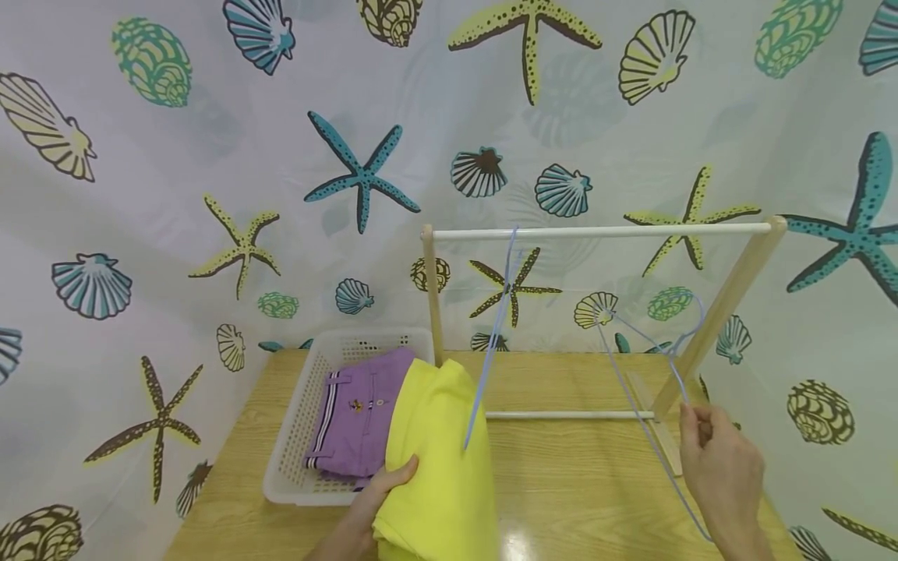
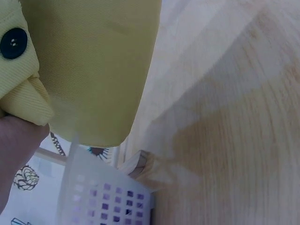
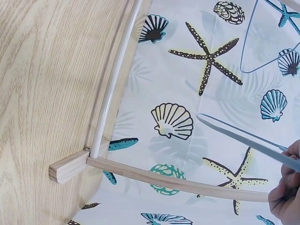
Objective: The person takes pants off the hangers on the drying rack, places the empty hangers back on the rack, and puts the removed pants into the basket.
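My left hand grips a folded yellow garment, held up in front of the basket's right side. A dark button shows on its cloth in the left wrist view. Between thumb and fingers, my right hand pinches a thin blue hanger near the rack's right post. The held hanger's hook points upward, and one arm of it slopes toward the table. A second blue hanger hangs from the rack's top rail, edge-on, overlapping the yellow garment in the head view.
The rack has wooden posts and white rails and stands on a wooden table. At the left, a white basket contains folded purple bottoms with belt loops. A curtain printed with shells and starfish surrounds the table.
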`<action>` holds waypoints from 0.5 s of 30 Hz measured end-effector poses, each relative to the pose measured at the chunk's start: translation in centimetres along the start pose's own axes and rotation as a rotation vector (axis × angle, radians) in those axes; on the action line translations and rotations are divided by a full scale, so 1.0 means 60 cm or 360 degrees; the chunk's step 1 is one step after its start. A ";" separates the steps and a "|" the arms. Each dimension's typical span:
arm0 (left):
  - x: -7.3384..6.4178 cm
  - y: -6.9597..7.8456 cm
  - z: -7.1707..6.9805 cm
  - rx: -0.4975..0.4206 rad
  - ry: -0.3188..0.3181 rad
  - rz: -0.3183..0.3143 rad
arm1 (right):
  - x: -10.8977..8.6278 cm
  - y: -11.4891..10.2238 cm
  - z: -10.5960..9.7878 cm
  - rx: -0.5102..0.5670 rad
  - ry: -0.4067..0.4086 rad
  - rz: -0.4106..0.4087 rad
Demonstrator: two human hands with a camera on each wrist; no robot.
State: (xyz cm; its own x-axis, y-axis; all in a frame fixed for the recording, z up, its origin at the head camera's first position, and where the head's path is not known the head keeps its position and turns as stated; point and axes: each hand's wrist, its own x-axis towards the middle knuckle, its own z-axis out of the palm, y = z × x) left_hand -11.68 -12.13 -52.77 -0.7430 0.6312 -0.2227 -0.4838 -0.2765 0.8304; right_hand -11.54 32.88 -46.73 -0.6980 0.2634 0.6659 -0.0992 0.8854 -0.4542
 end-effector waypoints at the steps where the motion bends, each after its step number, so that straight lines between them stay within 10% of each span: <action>1: -0.005 0.005 -0.002 0.0006 -0.0028 0.0012 | 0.000 -0.001 0.000 -0.0002 0.0002 0.0005; 15: -0.072 0.066 -0.005 0.0048 0.0006 -0.0008 | 0.003 0.001 -0.006 -0.0003 0.0034 -0.0041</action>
State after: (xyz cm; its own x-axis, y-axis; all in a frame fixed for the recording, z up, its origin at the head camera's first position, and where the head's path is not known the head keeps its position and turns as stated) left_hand -10.54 -16.18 -48.68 -0.7423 0.6297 -0.2290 -0.4734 -0.2511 0.8443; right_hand -11.41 33.13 -46.41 -0.6799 0.2486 0.6899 -0.1158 0.8926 -0.4357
